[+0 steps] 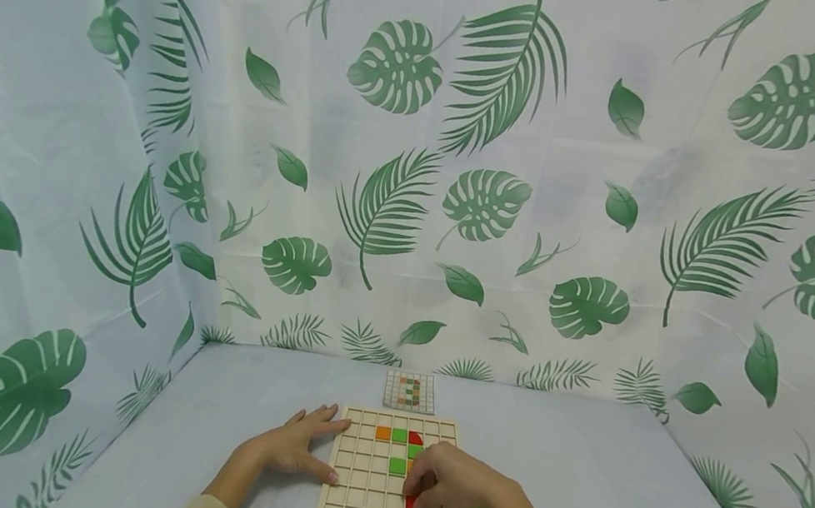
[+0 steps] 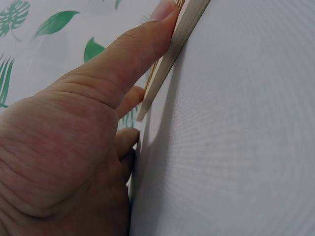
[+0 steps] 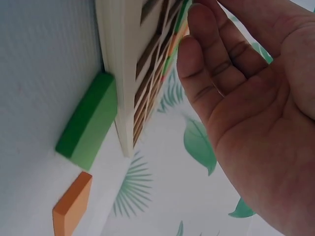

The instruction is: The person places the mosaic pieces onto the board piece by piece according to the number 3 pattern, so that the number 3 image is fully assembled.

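A wooden grid board (image 1: 357, 500) lies on the table with several coloured tiles in its upper cells, among them an orange tile (image 1: 383, 433) and a green tile (image 1: 399, 435). My left hand (image 1: 295, 445) rests at the board's left edge, fingers spread, thumb tip on the frame. In the left wrist view that thumb (image 2: 133, 54) lies straight against the board's side (image 2: 172, 61). Over the lower right cells my right hand (image 1: 457, 479) pinches a red tile (image 1: 411, 504) at the board's surface. Its curled fingers (image 3: 202, 73) show in the right wrist view; the fingertips there are cut off.
Beyond the board lies a small card (image 1: 410, 392) printed with a coloured grid pattern. Against the board's right side is a loose green block (image 3: 88, 123), with an orange block (image 3: 71, 206) close by. Leaf-printed cloth (image 1: 398, 203) hangs behind and beside the table.
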The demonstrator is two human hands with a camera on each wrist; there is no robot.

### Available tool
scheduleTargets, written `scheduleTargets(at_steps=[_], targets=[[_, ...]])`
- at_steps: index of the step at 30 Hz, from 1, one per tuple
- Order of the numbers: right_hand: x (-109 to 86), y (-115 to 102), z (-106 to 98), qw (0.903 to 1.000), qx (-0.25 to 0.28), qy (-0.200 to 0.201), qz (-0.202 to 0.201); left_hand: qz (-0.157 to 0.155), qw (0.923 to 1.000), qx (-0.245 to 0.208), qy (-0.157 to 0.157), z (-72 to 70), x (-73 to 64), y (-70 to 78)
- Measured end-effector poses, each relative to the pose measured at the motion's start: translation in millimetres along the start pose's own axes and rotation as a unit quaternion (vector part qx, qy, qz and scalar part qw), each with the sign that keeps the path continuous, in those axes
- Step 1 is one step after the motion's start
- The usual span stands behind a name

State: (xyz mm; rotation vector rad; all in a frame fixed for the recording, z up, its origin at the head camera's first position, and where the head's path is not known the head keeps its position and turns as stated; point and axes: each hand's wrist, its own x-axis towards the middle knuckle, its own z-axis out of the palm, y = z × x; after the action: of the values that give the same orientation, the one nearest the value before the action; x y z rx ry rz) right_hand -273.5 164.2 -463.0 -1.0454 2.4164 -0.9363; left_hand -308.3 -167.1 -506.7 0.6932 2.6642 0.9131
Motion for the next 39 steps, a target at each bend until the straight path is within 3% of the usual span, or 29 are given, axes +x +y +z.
scheduleTargets(at_steps=[5,19,39], targets=[[-2.7,3,-5,0.9995,-0.022,0.017,-0.017,-0.002,1.0,0.004,0.0,0.6,-0.1,-0.1],[-15.4,11,-25,0.9982,-0.016,0.057,0.008,-0.001,1.0,0.007,0.0,1.6,0.6,0.7],[-32.1,25,-45,0.9966,-0.016,0.071,0.037,0.001,1.0,0.009,0.001,0.0,0.7,-0.3]])
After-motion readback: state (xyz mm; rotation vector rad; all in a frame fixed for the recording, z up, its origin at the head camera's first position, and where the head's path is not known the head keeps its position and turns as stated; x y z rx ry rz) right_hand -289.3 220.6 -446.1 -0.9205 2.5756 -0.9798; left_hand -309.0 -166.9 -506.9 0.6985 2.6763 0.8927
